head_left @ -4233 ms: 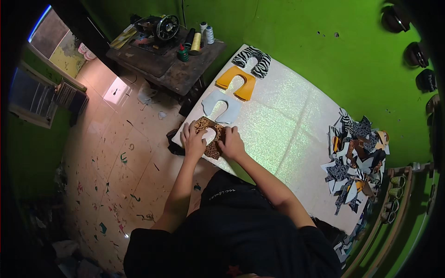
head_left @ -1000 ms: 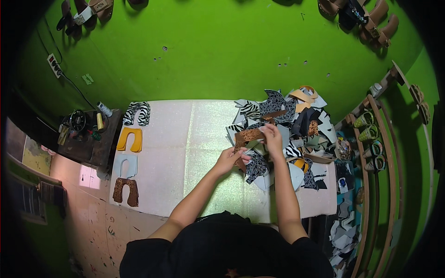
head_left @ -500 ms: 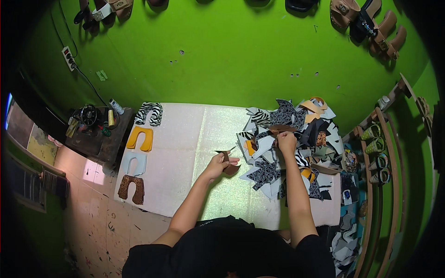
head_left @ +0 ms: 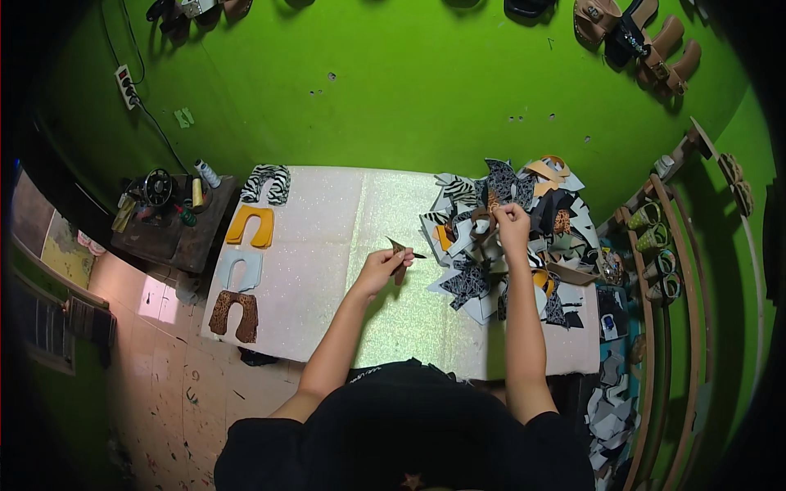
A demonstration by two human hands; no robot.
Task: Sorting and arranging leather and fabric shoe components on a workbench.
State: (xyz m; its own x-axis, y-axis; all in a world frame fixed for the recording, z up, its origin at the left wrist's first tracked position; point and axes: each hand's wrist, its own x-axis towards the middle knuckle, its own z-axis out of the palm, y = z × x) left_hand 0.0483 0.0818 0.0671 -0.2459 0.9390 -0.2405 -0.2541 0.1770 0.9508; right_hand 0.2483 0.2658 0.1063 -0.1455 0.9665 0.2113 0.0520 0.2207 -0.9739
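My left hand (head_left: 382, 268) is closed around a brown U-shaped cut piece (head_left: 399, 277), holding it above the middle of the white table (head_left: 319, 237). One pointed end sticks up past the fingers. Over the heaped cut pieces (head_left: 467, 282) at the right, my right hand (head_left: 513, 227) pinches a narrow brown piece (head_left: 494, 201); its fingers partly hide it. The heap mixes zebra, grey-black patterned, orange, white, black and leopard material. Along the table's left side lie U-shaped stacks: zebra (head_left: 278, 184), orange (head_left: 260, 227), light blue (head_left: 250, 271) and leopard print (head_left: 246, 317).
Left of the table stands a dark sewing machine table (head_left: 172, 237) with thread spools (head_left: 196, 194). A wooden rack (head_left: 663, 221) with green sandals runs along the right. Scraps (head_left: 610, 409) lie below it. Shoes (head_left: 630, 33) hang on the green wall.
My right hand has risen slightly from the heap, its fingers pinching near a brown piece. My left hand has turned the brown U-shaped piece more edge-on. The whole view has shifted a little.
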